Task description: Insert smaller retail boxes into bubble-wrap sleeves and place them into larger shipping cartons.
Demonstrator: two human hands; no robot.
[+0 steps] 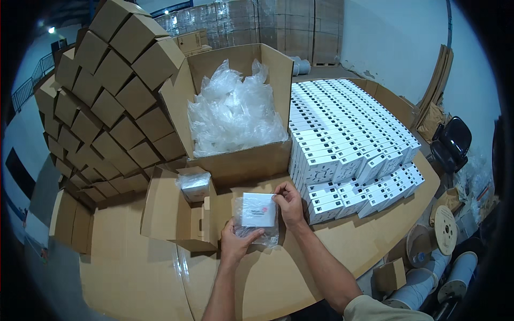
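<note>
A flat white square piece [254, 206] with a small red mark lies against a clear plastic bag [265, 238]; whether it is fully inside the bag cannot be told. My left hand [236, 243] grips the bag's lower left edge, its thumb laid across the plastic. At the upper right corner of the white piece, my right hand [290, 204] pinches with thumb and forefinger. Just left of my hands stands an open brown cardboard box [166, 211]. A plastic-wrapped white item [194, 184] sits in its far part.
Behind my hands, a large carton [241, 163] holds crumpled clear plastic bags [233, 109]. Rows of white boxes [342, 136] are stacked on the right of the cardboard-covered table [134, 267]. Brown cartons [107, 101] pile high at left. Cable spools [445, 230] stand beyond the table's right edge.
</note>
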